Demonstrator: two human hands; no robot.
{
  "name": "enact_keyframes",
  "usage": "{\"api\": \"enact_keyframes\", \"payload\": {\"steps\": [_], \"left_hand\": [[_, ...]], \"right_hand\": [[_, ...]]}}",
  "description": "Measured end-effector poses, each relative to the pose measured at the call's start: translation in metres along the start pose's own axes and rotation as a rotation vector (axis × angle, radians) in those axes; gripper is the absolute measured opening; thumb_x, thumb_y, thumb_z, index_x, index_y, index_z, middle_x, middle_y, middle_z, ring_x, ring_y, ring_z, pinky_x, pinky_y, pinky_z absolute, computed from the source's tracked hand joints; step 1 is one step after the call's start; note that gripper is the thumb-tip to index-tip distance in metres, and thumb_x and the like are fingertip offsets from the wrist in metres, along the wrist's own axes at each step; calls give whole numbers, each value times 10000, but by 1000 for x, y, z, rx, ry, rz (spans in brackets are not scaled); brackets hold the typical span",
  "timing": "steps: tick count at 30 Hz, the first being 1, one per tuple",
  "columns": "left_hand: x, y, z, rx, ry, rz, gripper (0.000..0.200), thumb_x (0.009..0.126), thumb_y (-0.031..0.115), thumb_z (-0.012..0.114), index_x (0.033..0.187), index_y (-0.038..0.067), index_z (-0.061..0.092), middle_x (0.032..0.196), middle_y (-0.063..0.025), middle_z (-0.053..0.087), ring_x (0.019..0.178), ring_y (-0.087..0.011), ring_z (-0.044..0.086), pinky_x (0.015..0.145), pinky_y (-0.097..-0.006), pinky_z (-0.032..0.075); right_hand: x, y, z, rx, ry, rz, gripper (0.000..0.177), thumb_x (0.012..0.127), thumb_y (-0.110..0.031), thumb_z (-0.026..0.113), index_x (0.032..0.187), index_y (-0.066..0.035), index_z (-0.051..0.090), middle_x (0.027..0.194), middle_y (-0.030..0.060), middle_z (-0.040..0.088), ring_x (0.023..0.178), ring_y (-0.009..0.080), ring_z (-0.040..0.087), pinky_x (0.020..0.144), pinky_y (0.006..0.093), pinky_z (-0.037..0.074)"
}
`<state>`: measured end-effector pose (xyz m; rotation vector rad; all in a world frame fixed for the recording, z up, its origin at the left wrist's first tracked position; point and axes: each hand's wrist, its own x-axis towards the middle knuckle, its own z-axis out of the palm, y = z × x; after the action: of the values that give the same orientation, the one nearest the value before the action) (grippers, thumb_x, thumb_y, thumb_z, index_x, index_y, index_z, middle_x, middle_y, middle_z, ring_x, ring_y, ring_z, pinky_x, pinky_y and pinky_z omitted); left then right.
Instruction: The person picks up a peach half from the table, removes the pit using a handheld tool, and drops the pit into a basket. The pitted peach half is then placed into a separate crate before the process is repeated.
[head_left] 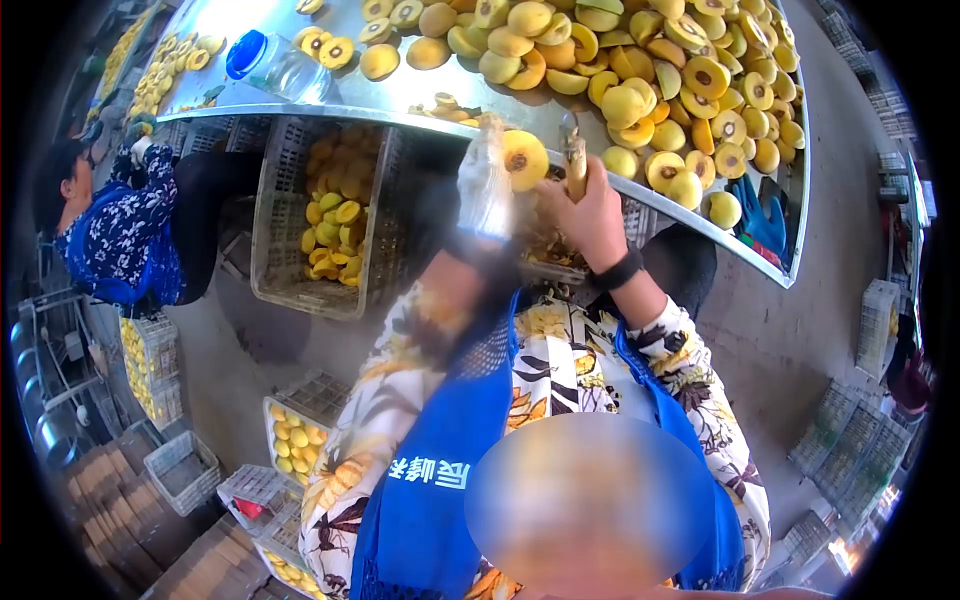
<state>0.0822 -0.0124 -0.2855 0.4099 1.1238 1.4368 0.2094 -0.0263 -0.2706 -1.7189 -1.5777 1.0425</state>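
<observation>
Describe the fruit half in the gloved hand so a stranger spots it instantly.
Start at the big shiny table across the top. At its near edge, the white-gloved left hand holds the fruit half, beside the tool in the bare right hand. Unlike the heaped fruit, it is held, cut face showing.

The fruit half [526, 160] is yellow, the apron [425, 520] blue, the sleeves [365, 405] floral-patterned white.
</observation>
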Motion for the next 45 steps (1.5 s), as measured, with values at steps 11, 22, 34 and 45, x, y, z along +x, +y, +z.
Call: {"api": "enact_keyframes", "payload": {"steps": [11,22,34,45], "left_hand": [[-1,-23,3,46,-21,204,295,914,290,533,1010,16,583,888,-46,590,754,-97,559,645,-230,486],[5,-24,-1,180,16,200,237,874,226,591,943,2,630,814,-16,597,666,-69,544,567,-195,449],[7,-3,29,44,-32,-299,412,910,472,432,941,94,592,694,-21,556,514,-145,515,409,-232,417],[42,96,-112,1525,495,649,322,795,344,619,960,73,667,981,-144,617,904,-292,593,818,-365,463]], "right_hand": [[-24,29,9,-77,-189,-154,300,814,-251,579,907,16,477,739,262,581,717,425,577,633,429,465],[-20,28,12,243,-449,-61,151,837,-119,493,916,9,474,578,149,551,457,257,537,433,348,421],[-14,40,-5,1339,-956,377,54,879,-75,485,906,-29,477,569,16,437,338,37,306,283,190,236],[-11,107,-9,-360,-469,-306,286,758,-265,635,850,-5,560,750,212,593,679,332,588,675,370,477]]}}
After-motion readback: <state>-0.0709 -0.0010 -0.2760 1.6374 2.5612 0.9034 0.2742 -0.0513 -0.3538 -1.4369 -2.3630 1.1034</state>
